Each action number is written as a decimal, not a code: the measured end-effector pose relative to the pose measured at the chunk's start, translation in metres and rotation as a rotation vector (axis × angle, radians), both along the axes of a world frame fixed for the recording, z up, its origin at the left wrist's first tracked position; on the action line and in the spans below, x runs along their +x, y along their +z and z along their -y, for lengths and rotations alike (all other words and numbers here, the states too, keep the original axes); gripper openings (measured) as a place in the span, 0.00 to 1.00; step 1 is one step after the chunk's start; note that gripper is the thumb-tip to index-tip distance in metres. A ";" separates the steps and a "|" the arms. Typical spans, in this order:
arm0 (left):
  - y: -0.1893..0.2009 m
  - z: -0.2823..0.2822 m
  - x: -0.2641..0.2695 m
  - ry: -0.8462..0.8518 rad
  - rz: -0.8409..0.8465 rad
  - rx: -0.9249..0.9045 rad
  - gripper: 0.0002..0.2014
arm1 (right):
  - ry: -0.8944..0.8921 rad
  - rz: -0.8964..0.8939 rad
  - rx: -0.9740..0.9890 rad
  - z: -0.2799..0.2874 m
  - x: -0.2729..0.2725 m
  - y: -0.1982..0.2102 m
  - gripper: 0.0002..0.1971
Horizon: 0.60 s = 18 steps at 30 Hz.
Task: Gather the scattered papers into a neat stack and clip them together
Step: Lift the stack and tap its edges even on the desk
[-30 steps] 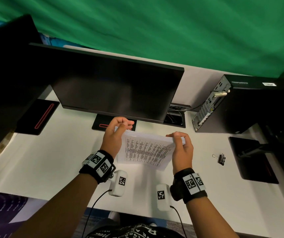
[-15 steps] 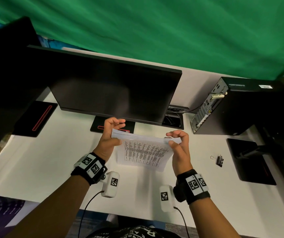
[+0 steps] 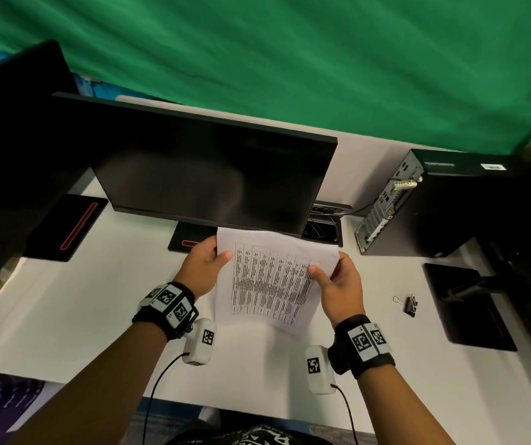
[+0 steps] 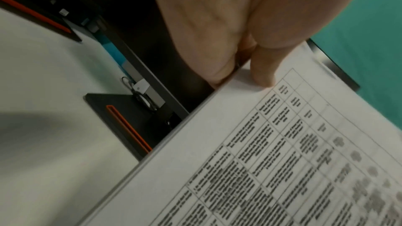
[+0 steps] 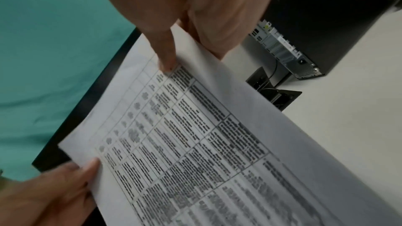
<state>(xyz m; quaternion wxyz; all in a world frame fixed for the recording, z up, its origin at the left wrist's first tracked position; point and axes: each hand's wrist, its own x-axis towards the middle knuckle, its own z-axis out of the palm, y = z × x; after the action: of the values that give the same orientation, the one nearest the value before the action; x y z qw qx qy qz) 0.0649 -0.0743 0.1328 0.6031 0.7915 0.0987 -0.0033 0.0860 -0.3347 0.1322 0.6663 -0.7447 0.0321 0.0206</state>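
A stack of printed papers (image 3: 270, 277) with a table of text is held up above the white desk (image 3: 74, 303), its face tilted toward me. My left hand (image 3: 207, 263) pinches the stack's left edge, thumb on the front (image 4: 262, 73). My right hand (image 3: 338, 279) pinches the right edge, thumb on the printed face (image 5: 166, 57). The papers (image 4: 282, 152) fill much of both wrist views (image 5: 206, 135). A black binder clip (image 3: 410, 305) lies on the desk to the right of my right hand, apart from it.
A black monitor (image 3: 212, 178) stands just behind the papers, its base (image 3: 190, 240) below. A second dark screen (image 3: 16, 149) is at the left. A black computer tower (image 3: 434, 203) and another monitor base (image 3: 469, 303) stand at the right. A green curtain (image 3: 289, 59) hangs behind.
The stack has been raised and tipped from nearly flat to upright, facing me. Both hands shifted from the top corners to its side edges.
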 end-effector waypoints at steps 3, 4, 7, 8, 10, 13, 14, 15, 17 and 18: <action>0.010 0.011 0.004 -0.018 0.040 0.114 0.15 | 0.012 -0.025 -0.073 -0.005 0.001 0.002 0.13; 0.014 0.014 0.005 -0.011 0.055 0.121 0.15 | 0.017 -0.022 -0.075 -0.007 0.001 0.003 0.13; 0.023 0.019 0.001 0.046 0.136 0.106 0.11 | 0.000 0.063 0.007 -0.007 -0.001 0.009 0.11; 0.023 0.019 -0.002 0.059 0.159 0.087 0.11 | -0.009 0.093 0.028 -0.006 -0.001 0.009 0.13; 0.017 0.022 -0.008 0.046 0.163 0.037 0.12 | 0.007 0.115 0.024 -0.006 -0.002 0.006 0.13; 0.001 0.029 -0.013 0.033 0.045 -0.003 0.18 | 0.049 0.052 -0.016 -0.009 -0.004 -0.011 0.12; -0.002 0.030 -0.013 0.043 0.012 0.003 0.20 | 0.056 0.029 -0.027 -0.010 -0.004 -0.015 0.15; -0.002 0.030 -0.011 0.047 -0.004 0.006 0.21 | 0.058 0.013 -0.030 -0.011 -0.003 -0.017 0.17; -0.002 0.029 -0.008 0.056 -0.023 0.001 0.21 | 0.057 0.009 -0.046 -0.009 -0.001 -0.019 0.16; -0.002 0.028 -0.008 0.063 -0.027 0.001 0.21 | 0.053 0.018 -0.066 -0.007 -0.001 -0.020 0.15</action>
<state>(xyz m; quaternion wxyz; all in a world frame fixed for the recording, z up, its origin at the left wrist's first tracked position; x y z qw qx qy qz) 0.0572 -0.1027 0.1311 0.6012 0.7881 0.1319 0.0050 0.0853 -0.3273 0.1122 0.6409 -0.7670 0.0070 0.0303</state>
